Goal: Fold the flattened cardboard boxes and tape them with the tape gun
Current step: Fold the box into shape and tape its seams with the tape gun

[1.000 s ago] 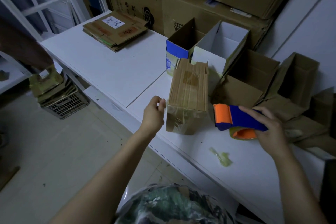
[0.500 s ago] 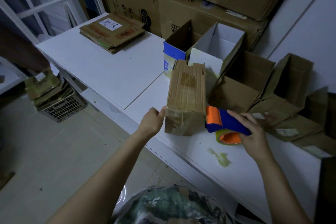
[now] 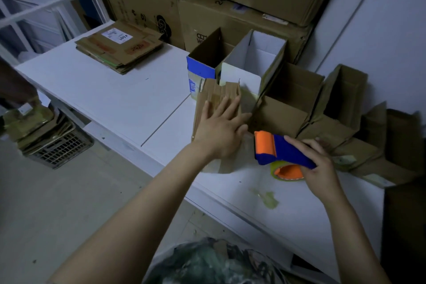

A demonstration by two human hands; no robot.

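A small brown cardboard box [image 3: 213, 97], folded shut and taped, stands on the white table [image 3: 129, 99] near its front edge. My left hand [image 3: 222, 127] lies flat on the box's top with fingers spread. My right hand [image 3: 319, 163] grips the blue handle of the blue and orange tape gun [image 3: 276, 150], whose orange head sits against the box's right near side. The tape roll [image 3: 288, 172] hangs under the gun. A stack of flattened cardboard boxes [image 3: 118, 49] lies at the table's far left.
Several open folded boxes [image 3: 253, 57] stand behind the one under my hand and along the right. Big cartons [image 3: 230, 11] are piled against the wall. A scrap of tape [image 3: 267, 198] lies on the table. A crate [image 3: 60, 147] of cardboard sits on the floor, left.
My left hand has moved from the box's left side up onto its top and now presses flat. The tape gun has come left to the box's near right side.
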